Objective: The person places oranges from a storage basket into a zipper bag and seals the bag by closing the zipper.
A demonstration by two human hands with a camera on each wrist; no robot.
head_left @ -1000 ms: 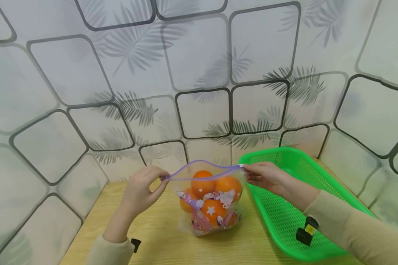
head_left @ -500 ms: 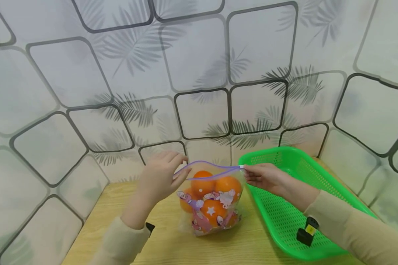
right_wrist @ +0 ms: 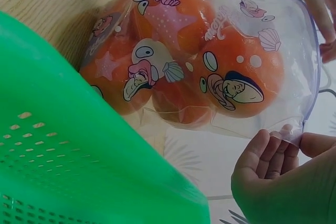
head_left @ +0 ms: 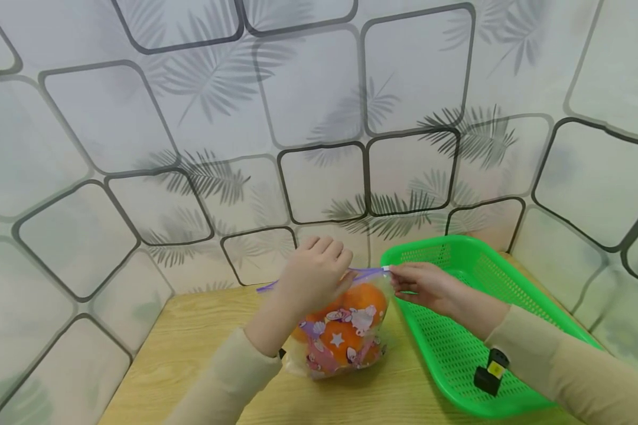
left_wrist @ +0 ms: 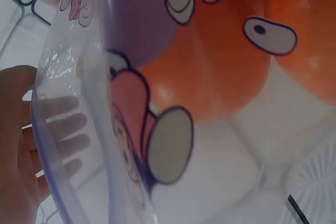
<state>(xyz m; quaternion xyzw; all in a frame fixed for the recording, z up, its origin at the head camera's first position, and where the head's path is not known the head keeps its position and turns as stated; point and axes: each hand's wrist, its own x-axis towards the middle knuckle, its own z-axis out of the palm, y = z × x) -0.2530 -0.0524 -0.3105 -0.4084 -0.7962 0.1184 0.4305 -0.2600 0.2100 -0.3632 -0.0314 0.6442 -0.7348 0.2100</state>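
A clear zip bag (head_left: pixel 345 354) with a purple zip edge, printed with cartoon shells and stars, stands on the table with several oranges (head_left: pixel 369 301) inside. My right hand (head_left: pixel 425 286) pinches its upper right corner by a small white piece; thumb and fingers (right_wrist: pixel 262 153) meet there in the right wrist view. My left hand (head_left: pixel 316 274) is over the mouth of the bag and hides part of the zip. In the left wrist view its loosely extended fingers (left_wrist: pixel 63 129) show through the plastic. The zip's left end sticks out beyond that hand.
A green perforated plastic basket (head_left: pixel 420 336) stands right of the bag, under my right forearm. The wooden table (head_left: pixel 191 330) reaches back to a patterned wall covering (head_left: pixel 324 183) behind and at both sides.
My left hand has let go of the bag's upper left corner and moved right across the mouth, toward my right hand. The right hand keeps its pinch in the same place.
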